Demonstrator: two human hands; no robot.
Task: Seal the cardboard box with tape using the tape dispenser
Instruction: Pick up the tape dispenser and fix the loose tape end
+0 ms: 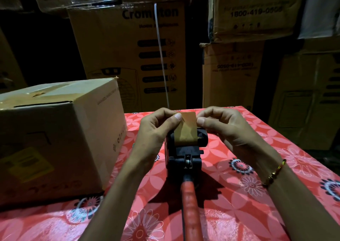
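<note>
Step in hand: readying the tape; the free end of the brown packing tape [185,128] is being drawn up off the black tape dispenser with the red handle [185,156], so sealing has not yet begun, by my reading.
Left hand: the left hand [156,128] has its fingers [175,117] closed in a pinch on the left top corner of the tape end.
Right hand: the right hand [224,128] has its fingers [202,121] closed in a pinch on the right top corner; a beaded bracelet [274,173] sits on that wrist.
Dispenser: it rests on the surface covered in a red flowered cloth [276,148], between the two hands, handle toward the person.
Box: the plain brown cardboard box [55,130] stands on the same surface to the left, well apart from the dispenser; its top flaps look closed, with some older tape on them.
Next move: likely seating the tape end, then one hand taking the handle and carrying the dispenser over to the box's top seam.
Count: one dispenser, one tape roll, one box on the surface, two hands; several stacked printed cartons [128,47] behind.
</note>
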